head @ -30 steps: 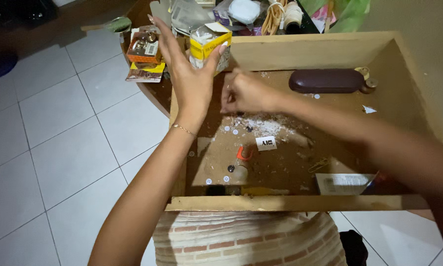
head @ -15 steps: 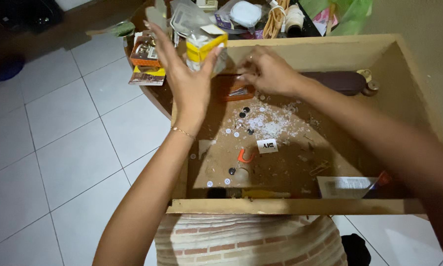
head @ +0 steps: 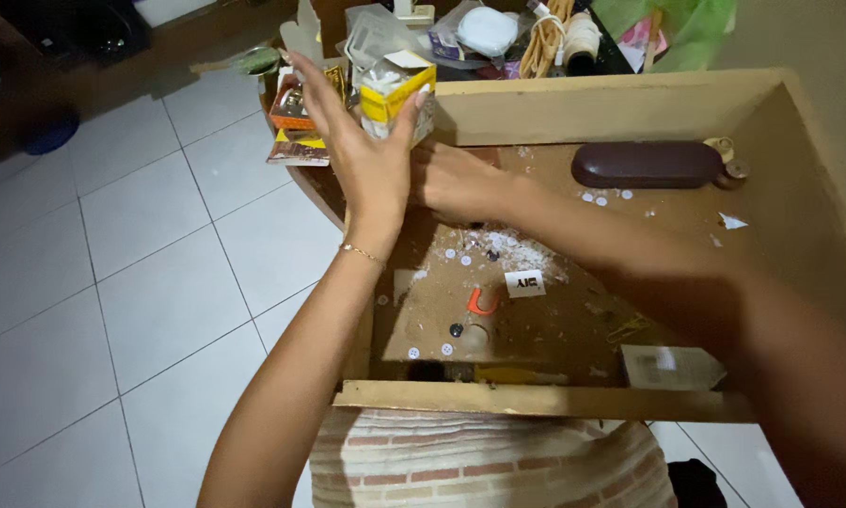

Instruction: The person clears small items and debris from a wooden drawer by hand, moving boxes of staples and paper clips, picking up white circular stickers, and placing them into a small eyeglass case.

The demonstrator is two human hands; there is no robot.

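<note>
A shallow wooden drawer [head: 554, 401] rests across my lap. My left hand [head: 366, 155] stands upright at its far left wall, palm facing right, fingers spread, holding nothing. My right hand [head: 460, 183] reaches into the far left corner of the drawer, just behind the left palm. Its fingers are hidden, so I cannot tell what they hold. On the drawer floor below the hands lie white paper dots and crumbs [head: 507, 252], a small white label [head: 524, 282] and an orange clip [head: 482, 301].
A dark brown oblong case [head: 647, 165] lies at the drawer's back right, a white card [head: 672, 365] at the front right. Beyond the drawer a cluttered table holds a yellow-and-white box [head: 396, 87] and cord coils [head: 545, 38]. White floor tiles [head: 112, 282] spread left.
My right hand has moved from the middle of the drawer to its far left corner, behind my left palm. The left hand has stayed upright in nearly the same place.
</note>
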